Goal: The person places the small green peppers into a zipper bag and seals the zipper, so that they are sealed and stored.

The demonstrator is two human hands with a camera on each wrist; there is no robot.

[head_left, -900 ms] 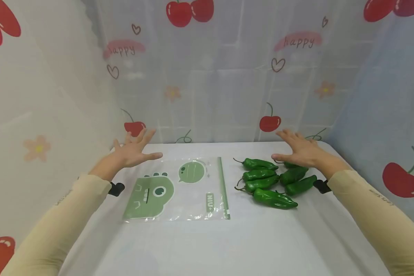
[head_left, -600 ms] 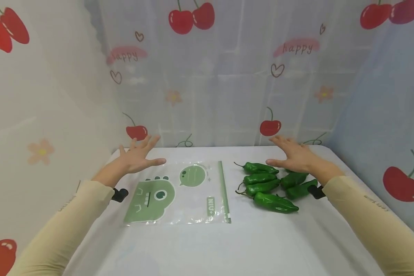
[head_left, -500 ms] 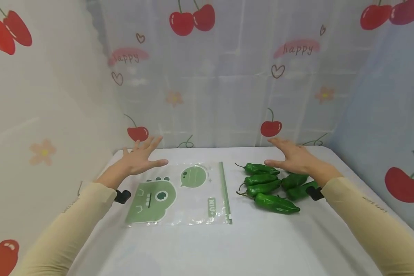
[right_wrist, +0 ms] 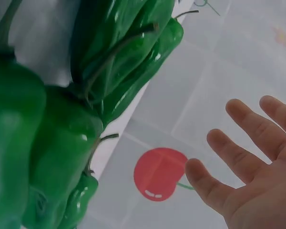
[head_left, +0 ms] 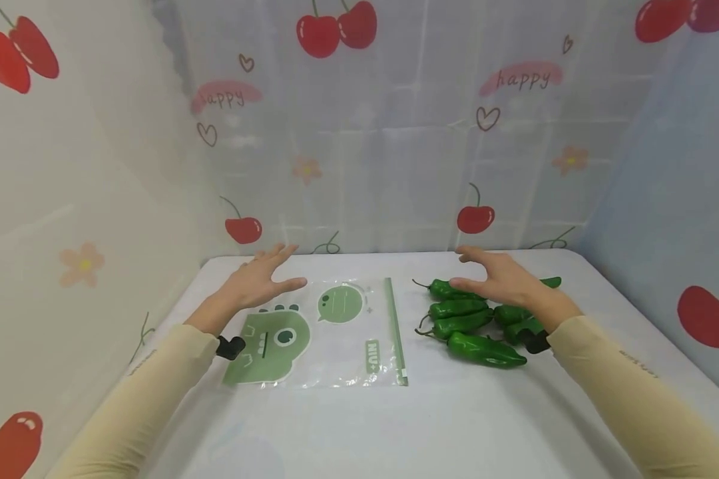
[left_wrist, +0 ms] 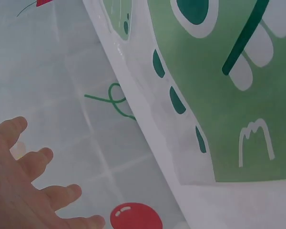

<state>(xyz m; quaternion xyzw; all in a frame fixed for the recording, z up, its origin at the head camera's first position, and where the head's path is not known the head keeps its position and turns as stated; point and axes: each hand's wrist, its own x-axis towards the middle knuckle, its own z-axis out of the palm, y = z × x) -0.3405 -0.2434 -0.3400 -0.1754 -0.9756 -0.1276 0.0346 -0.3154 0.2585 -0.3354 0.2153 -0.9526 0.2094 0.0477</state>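
Observation:
A clear zip bag (head_left: 341,359) with a green cartoon monster print lies flat on the table, its green zip edge facing right. Several green peppers (head_left: 485,350) lie in a group to the right of the bag. My left hand (head_left: 254,283) hovers above the bag's far left corner, fingers spread, holding nothing. Over the far part of the peppers hovers my right hand (head_left: 500,279), also holding nothing and hiding some of them. In the right wrist view the peppers (right_wrist: 62,138) sit apart from the extended fingers (right_wrist: 238,155).
A white-covered table (head_left: 359,426) carries the bag and peppers. Behind it hangs a pale curtain (head_left: 389,159) with cherry prints, and similar sheets stand at the left and right sides. A dark wrist camera (head_left: 230,347) is strapped on the left wrist, another on the right.
Both hands have moved inward and slightly lower in the head view, towards each other. The right hand uncovers a pepper at the far right. Bag and peppers stay in place.

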